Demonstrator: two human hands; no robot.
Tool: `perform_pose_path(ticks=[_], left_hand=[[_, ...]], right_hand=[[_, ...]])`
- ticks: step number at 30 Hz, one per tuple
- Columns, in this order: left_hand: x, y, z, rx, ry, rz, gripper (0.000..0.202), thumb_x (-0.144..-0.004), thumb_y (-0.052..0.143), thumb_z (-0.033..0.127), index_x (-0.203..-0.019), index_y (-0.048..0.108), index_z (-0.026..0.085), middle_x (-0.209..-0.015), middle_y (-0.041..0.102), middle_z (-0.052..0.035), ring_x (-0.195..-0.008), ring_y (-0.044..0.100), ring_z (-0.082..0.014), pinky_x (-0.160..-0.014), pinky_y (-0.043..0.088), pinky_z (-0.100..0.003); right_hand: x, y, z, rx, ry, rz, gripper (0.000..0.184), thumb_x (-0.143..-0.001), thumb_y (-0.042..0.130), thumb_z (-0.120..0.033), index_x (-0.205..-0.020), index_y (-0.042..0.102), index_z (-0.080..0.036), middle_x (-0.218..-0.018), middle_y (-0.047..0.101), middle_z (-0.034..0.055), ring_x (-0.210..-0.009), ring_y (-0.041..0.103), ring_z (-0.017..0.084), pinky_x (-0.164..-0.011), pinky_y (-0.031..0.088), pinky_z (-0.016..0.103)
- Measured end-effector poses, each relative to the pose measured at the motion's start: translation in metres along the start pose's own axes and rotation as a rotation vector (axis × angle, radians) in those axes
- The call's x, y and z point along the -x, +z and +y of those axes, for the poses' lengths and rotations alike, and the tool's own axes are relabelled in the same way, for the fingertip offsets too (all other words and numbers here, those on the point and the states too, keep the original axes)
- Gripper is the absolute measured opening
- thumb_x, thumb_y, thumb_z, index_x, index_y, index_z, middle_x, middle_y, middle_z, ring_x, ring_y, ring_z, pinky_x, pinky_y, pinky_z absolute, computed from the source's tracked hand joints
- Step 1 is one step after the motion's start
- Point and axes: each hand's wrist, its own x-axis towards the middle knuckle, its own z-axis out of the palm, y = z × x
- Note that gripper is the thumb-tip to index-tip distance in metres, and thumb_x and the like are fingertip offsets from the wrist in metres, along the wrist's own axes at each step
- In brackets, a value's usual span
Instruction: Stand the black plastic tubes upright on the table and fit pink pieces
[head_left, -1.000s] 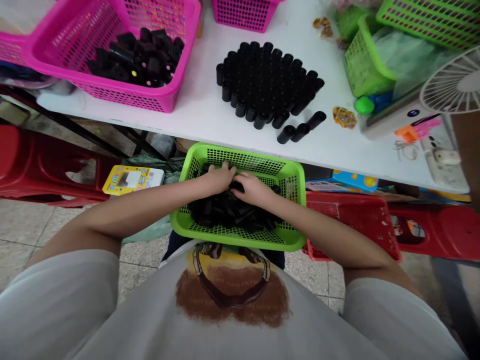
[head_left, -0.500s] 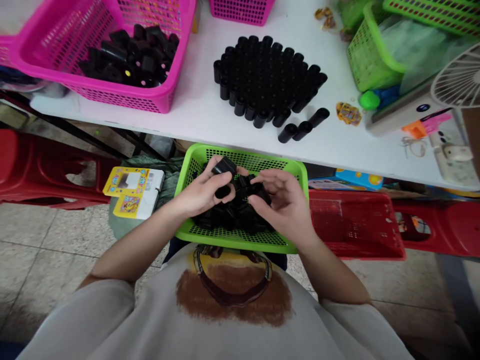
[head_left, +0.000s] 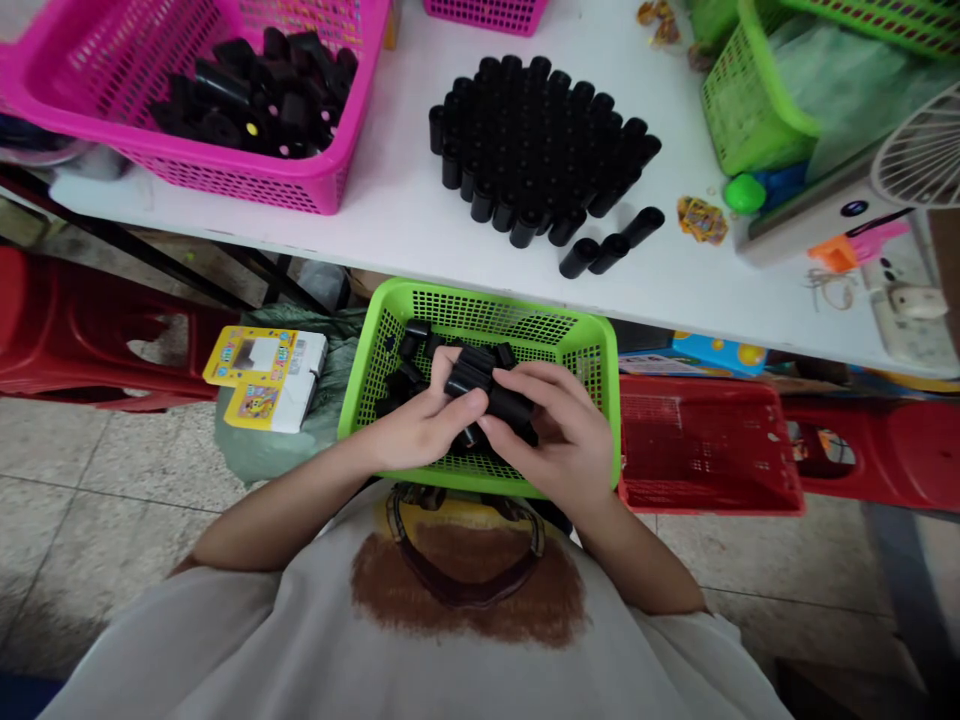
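Note:
Above the green basket (head_left: 352, 400) on my lap, my two hands meet. My left hand (head_left: 420, 428) is closed around a black plastic piece (head_left: 469, 375), thumb on its near side. My right hand (head_left: 566, 430) pinches a black tube (head_left: 511, 405) between thumb and fingers. Its end meets the left hand's piece; whether the two are joined I cannot tell. Loose black parts (head_left: 405, 380) lie in the basket below, partly hidden by my hands.
On the white table (head_left: 397, 230) stand many upright black tubes (head_left: 525, 150) in a cluster. A pink basket (head_left: 330, 185) of black parts is at left. A fan (head_left: 926, 150) and a green basket (head_left: 750, 110) are at right; a red crate (head_left: 712, 450) sits below.
My right hand has moved left and up out of the basket's parts with a black tube. My left hand has turned its piece, and both hands are now together.

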Motion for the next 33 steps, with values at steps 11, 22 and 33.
perform_pose_path(ticks=[11, 22, 33], left_hand=[[0.003, -0.013, 0.018, -0.413, -0.025, -0.037, 0.057, -0.103, 0.037, 0.078, -0.101, 0.049, 0.022, -0.101, 0.057, -0.0044, -0.091, 0.058, -0.0209, -0.088, 0.052, -0.038], [0.01, -0.049, 0.004, -0.026, 0.11, 0.409, 0.048, -0.097, 0.066, 0.069, -0.098, 0.065, 0.021, -0.065, 0.059, 0.0025, -0.052, 0.052, -0.0124, -0.052, 0.042, -0.026], [0.008, -0.042, 0.001, 0.019, 0.071, 0.419, 0.047, -0.094, 0.07, 0.069, -0.09, 0.065, 0.022, -0.062, 0.061, 0.0015, -0.052, 0.052, -0.014, -0.054, 0.042, -0.028]], right_hand=[[-0.02, -0.026, 0.03, 0.25, -0.055, 0.036, 0.025, -0.095, 0.079, -0.035, -0.117, 0.069, -0.029, -0.111, 0.076, 0.0054, -0.103, 0.073, 0.025, -0.094, 0.062, 0.046], [-0.066, -0.062, 0.159, 0.585, 0.0, 0.258, 0.056, -0.101, 0.067, -0.049, -0.152, 0.057, -0.029, -0.144, 0.056, 0.0182, -0.128, 0.055, 0.039, -0.109, 0.049, 0.065], [-0.04, 0.018, 0.106, 0.548, -0.119, -1.001, 0.026, -0.099, 0.065, -0.016, -0.121, 0.078, -0.012, -0.126, 0.068, 0.019, -0.116, 0.062, 0.031, -0.102, 0.055, 0.047]])
